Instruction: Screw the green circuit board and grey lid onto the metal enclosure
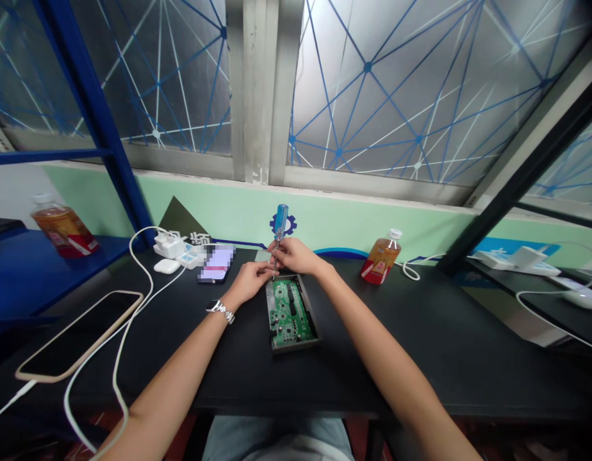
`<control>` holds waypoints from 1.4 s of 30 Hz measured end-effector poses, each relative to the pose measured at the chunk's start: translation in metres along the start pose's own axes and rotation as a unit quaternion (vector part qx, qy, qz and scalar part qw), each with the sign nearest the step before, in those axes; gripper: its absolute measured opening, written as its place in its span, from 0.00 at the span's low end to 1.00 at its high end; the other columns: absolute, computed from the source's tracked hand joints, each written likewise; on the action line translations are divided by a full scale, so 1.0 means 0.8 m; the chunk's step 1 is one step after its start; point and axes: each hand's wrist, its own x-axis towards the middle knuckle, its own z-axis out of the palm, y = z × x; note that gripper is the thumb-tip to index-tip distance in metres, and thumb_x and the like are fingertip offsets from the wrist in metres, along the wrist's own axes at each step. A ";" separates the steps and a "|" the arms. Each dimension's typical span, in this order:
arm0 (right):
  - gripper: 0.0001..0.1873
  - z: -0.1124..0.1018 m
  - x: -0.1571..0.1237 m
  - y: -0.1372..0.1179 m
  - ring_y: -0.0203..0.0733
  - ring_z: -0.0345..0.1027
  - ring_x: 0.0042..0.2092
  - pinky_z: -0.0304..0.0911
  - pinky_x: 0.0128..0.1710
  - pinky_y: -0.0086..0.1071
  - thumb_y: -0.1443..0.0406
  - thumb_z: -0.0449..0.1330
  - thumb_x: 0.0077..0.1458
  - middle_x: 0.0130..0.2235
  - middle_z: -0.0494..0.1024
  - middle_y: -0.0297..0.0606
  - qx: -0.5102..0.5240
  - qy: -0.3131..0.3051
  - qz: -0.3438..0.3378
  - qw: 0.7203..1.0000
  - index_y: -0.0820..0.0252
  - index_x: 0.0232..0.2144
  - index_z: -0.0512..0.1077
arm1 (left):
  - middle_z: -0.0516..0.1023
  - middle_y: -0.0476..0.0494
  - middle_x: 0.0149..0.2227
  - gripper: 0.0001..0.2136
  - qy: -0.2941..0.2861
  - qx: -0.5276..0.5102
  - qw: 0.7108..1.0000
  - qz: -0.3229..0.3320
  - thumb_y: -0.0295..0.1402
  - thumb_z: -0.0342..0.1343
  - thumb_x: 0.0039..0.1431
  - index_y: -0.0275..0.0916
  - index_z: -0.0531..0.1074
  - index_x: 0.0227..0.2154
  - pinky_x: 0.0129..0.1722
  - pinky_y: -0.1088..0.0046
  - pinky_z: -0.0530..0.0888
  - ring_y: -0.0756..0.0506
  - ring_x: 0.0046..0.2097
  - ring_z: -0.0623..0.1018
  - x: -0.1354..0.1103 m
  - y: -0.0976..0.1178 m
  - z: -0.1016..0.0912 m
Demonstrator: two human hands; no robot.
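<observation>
A green circuit board (290, 312) lies in a shallow grey metal case (296, 344) on the black table (421, 346). A screwdriver (279, 242) with a clear blue handle stands upright, its tip at the board's far left corner. My right hand (296, 255) is closed round the screwdriver's shaft just below the handle. My left hand (250, 280), with a metal watch on the wrist, rests at the case's far left corner with its fingers pinched near the tip of the screwdriver.
A phone (79, 333) on a white cable lies at the left. Another phone (216, 264), a white charger (170, 244) and an earbud case (166, 266) sit behind it. Bottles of orange drink stand at right (381, 257) and on the blue shelf (63, 228). More chargers lie far right (521, 257).
</observation>
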 end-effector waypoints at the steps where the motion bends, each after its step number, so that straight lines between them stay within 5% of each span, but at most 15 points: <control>1: 0.05 0.000 0.000 0.000 0.39 0.74 0.29 0.70 0.31 0.31 0.72 0.54 0.62 0.28 0.78 0.37 -0.003 0.000 -0.001 1.000 0.63 0.38 0.68 | 0.85 0.40 0.41 0.12 0.001 0.002 1.000 0.000 0.39 0.59 0.60 0.36 0.81 0.38 0.46 0.66 0.76 0.40 0.43 0.83 0.000 0.001 0.000; 42: 0.05 0.004 -0.003 0.002 0.37 0.73 0.27 0.70 0.29 0.30 0.66 0.56 0.63 0.28 0.79 0.37 0.018 0.017 0.013 1.000 0.63 0.40 0.70 | 0.85 0.40 0.41 0.13 -0.002 0.021 1.000 0.012 0.39 0.55 0.63 0.36 0.80 0.38 0.47 0.66 0.76 0.40 0.44 0.83 -0.003 0.006 0.004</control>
